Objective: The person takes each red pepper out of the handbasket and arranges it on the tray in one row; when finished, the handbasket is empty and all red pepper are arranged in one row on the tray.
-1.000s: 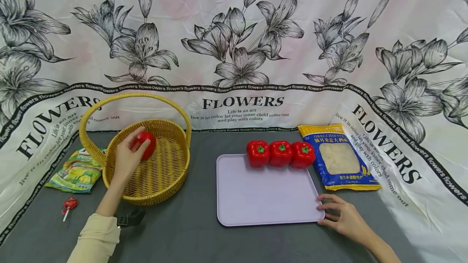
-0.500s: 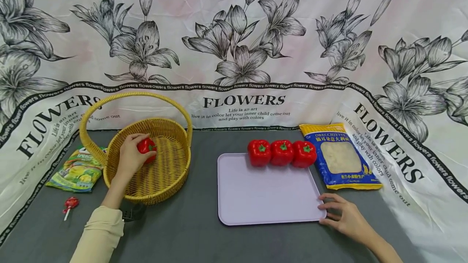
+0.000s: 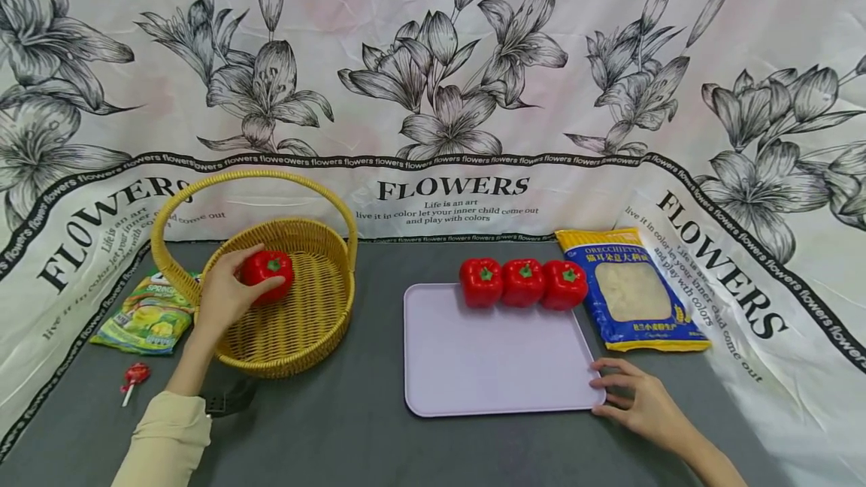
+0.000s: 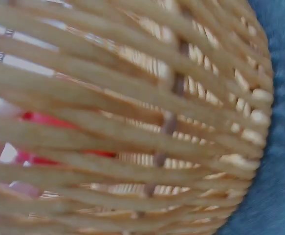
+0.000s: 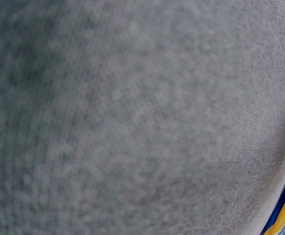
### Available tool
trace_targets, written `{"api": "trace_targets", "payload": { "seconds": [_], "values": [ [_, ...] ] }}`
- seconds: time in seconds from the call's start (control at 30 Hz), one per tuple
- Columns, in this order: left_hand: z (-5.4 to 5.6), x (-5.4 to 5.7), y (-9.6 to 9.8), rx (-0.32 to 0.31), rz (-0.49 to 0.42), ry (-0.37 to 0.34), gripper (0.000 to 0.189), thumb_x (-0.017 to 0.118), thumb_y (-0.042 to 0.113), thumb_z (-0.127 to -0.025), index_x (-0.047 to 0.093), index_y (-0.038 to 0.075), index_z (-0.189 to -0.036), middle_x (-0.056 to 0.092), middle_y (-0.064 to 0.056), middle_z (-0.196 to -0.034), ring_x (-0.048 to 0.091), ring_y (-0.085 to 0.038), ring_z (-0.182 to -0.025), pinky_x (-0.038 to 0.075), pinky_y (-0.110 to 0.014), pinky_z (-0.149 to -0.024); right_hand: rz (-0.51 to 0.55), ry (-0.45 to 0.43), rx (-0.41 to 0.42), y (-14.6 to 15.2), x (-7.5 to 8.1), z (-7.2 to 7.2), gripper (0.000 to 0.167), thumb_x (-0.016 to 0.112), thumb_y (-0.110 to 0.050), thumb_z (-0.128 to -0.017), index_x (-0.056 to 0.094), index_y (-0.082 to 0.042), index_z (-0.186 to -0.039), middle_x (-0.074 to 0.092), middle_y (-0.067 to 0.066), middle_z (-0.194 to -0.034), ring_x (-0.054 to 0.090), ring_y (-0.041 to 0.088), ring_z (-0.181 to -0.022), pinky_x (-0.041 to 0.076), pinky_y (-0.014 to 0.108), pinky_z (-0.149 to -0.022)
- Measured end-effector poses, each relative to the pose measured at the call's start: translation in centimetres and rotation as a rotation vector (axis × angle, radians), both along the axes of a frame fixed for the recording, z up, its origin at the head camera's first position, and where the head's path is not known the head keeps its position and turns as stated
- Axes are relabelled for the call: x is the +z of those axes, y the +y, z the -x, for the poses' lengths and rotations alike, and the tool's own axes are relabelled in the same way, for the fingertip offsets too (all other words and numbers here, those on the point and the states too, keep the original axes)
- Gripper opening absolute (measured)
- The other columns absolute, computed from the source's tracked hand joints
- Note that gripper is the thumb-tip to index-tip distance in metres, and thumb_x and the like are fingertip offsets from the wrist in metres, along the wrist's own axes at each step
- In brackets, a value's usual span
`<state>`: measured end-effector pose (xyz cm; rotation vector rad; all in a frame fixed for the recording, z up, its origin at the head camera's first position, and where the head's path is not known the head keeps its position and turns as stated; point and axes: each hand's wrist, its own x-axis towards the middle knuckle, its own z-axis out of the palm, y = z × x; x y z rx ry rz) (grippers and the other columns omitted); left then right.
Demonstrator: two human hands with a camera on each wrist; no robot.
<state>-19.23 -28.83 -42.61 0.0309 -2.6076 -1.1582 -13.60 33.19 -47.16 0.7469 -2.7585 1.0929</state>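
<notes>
In the head view my left hand (image 3: pixel 226 288) is inside the yellow woven basket (image 3: pixel 318 348), thumb and fingers gripping a red bell pepper (image 3: pixel 274 265) with its green stem facing up. Through the basket's weave (image 4: pixel 132 112), the left wrist view shows red parts of that pepper (image 4: pixel 52 120). My right hand (image 3: pixel 639 400) holds the lower right corner of the pale lilac tray (image 3: pixel 497 367) between fingers and thumb. Along the tray's back edge, three more red bell peppers (image 3: pixel 523 282) sit in a row. The right wrist view shows mostly grey cloth (image 5: pixel 147 117), with the hand out of frame.
A blue and yellow pasta bag (image 3: pixel 636 291) lies right of the tray. Left of the basket are a green and yellow snack packet (image 3: pixel 149 318) and a red lollipop (image 3: pixel 137 374). The tall basket handle (image 3: pixel 253 175) arches over the basket, before a flower-printed cloth backdrop (image 3: pixel 453 96).
Within the basket, my left hand has shifted slightly left and turned, and the pepper's stem now faces up in full view. My right hand stays at the tray corner.
</notes>
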Motion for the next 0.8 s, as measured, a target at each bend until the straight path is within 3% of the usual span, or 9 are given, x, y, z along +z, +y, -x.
{"api": "trace_targets", "payload": {
  "seconds": [0.17,0.27,0.37,0.43,0.6,0.8],
  "values": [
    [-0.3,0.2,0.1,-0.026,-0.111,-0.087,0.069,0.078,0.032,-0.081,0.049,0.000,-0.134,0.045,-0.026,-0.132,0.052,-0.043,-0.111,0.050,-0.050,-0.086,-0.009,-0.022,-0.015,0.2,0.3,-0.1,0.028,0.089,-0.011,-0.063,0.075,-0.008,-0.087,0.061,0.014,-0.111,0.053,-0.007,-0.101,0.054,0.016,-0.067],
    [0.0,0.1,0.1,-0.074,-0.184,-0.118,0.068,0.079,0.028,-0.080,0.046,-0.003,-0.130,0.047,-0.024,-0.136,0.049,-0.041,-0.119,0.047,-0.048,-0.094,-0.018,-0.031,-0.020,0.3,0.3,-0.1,0.028,0.089,-0.013,-0.064,0.075,-0.009,-0.088,0.061,0.014,-0.112,0.053,-0.007,-0.101,0.054,0.016,-0.067],
    [0.4,-0.1,0.2,-0.144,-0.261,-0.125,0.065,0.079,0.023,-0.080,0.043,-0.005,-0.127,0.045,-0.021,-0.141,0.042,-0.038,-0.130,0.037,-0.047,-0.105,-0.017,-0.020,-0.011,0.2,0.2,-0.1,0.028,0.089,-0.012,-0.064,0.075,-0.009,-0.087,0.061,0.014,-0.111,0.054,-0.006,-0.101,0.055,0.017,-0.066],
    [0.6,-0.3,0.0,-0.179,-0.280,-0.126,0.064,0.078,0.020,-0.081,0.044,-0.004,-0.130,0.045,-0.020,-0.142,0.040,-0.036,-0.132,0.036,-0.037,-0.108,-0.009,-0.007,-0.001,0.0,0.2,0.0,0.029,0.089,-0.011,-0.063,0.074,-0.008,-0.087,0.061,0.014,-0.111,0.055,-0.004,-0.101,0.055,0.018,-0.066],
    [0.7,-0.6,-0.2,-0.234,-0.275,-0.152,0.066,0.075,0.020,-0.085,0.045,0.005,-0.142,0.044,-0.020,-0.140,0.046,-0.033,-0.124,0.043,-0.012,-0.089,0.007,-0.003,0.010,-0.1,0.2,-0.1,0.030,0.089,-0.008,-0.062,0.074,-0.007,-0.088,0.061,0.015,-0.110,0.054,-0.005,-0.102,0.056,0.019,-0.066],
    [1.0,-0.6,0.0,-0.229,-0.272,-0.159,0.069,0.079,0.021,-0.081,0.048,0.005,-0.140,0.048,-0.020,-0.136,0.052,-0.025,-0.118,0.046,-0.010,-0.082,0.008,0.001,0.014,0.1,0.0,-0.1,0.029,0.089,-0.010,-0.063,0.074,-0.009,-0.088,0.061,0.015,-0.110,0.053,-0.007,-0.102,0.056,0.019,-0.066]
  ]
}}
